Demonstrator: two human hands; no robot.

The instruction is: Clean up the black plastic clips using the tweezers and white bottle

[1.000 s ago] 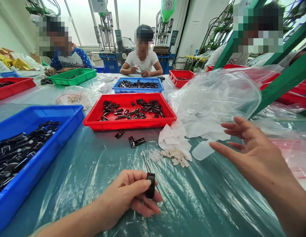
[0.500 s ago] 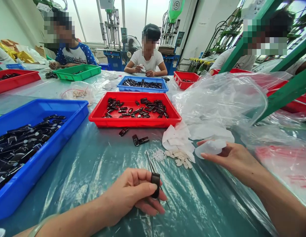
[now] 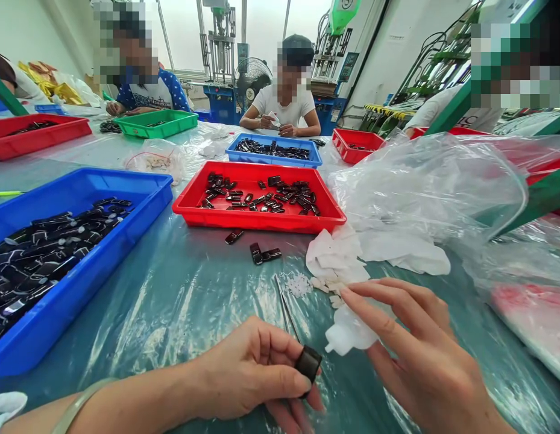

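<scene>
My left hand [image 3: 266, 374] pinches a small black plastic part [image 3: 309, 363] between thumb and fingers, low in the middle of the view. To its right, my right hand [image 3: 415, 337] is closed on a small translucent white squeeze bottle [image 3: 352, 331], whose narrow nozzle points left toward the black part. Nozzle and part stand apart. A pair of metal tweezers [image 3: 285, 307] lies on the table just beyond my left hand, its near end hidden by the fingers. Past them are little piles of tiny white pieces [image 3: 299, 284] and flat cream pieces [image 3: 324, 283].
A red tray [image 3: 261, 224] of black parts stands ahead, a large blue tray [image 3: 148, 208] of them at left. Loose black parts [image 3: 264, 254] lie before the red tray. Crumpled clear plastic [image 3: 424, 181] covers the right side. Several co-workers sit around the table.
My right hand has brought the bottle left and nearer, turning its nozzle toward the black part. My left hand has shifted slightly right with the part, now tilted. The view has moved a little.
</scene>
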